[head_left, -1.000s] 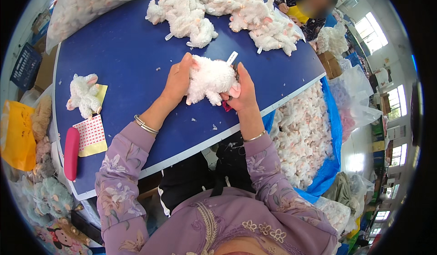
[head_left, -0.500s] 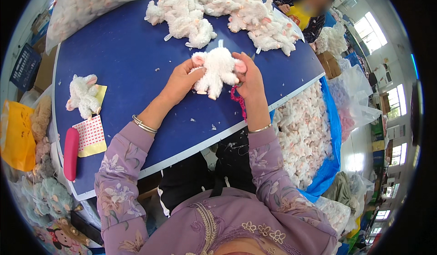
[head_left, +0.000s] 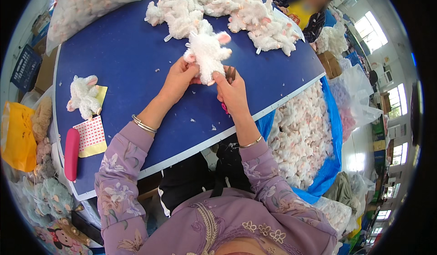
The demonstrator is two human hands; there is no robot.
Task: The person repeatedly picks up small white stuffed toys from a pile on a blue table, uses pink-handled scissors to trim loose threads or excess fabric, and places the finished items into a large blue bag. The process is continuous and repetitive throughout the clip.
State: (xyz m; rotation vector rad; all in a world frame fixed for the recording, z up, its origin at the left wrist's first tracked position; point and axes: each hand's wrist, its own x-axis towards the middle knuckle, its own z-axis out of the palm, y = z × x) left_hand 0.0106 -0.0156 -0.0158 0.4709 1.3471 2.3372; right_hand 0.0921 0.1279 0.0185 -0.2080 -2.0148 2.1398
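Note:
A fluffy white plush toy skin [head_left: 205, 52] with pink ears is held up over the blue table, an ear pointing up and to the right. My left hand [head_left: 178, 80] pinches its lower left side between thumb and fingers. My right hand [head_left: 233, 93] grips the lower right part near a foot. From that same hand juts a small dark metal tool [head_left: 231, 73], apparently thread snips. A bit of pink cord [head_left: 224, 108] shows beneath my palm. The fingertips behind the plush are hidden.
White plush skins [head_left: 264, 27] are heaped at the table's far side, beside a full clear bag [head_left: 91, 9]. One plush [head_left: 84, 96] lies left, by a sticker sheet [head_left: 90, 134] and pink case [head_left: 71, 154]. A blue-lined sack [head_left: 302, 141] of plush stands right. Another person [head_left: 305, 14] sits opposite.
The plush has moved up and left and is tilted now. My right hand has shifted from its ear down to its lower part, and the metal tool has come into sight.

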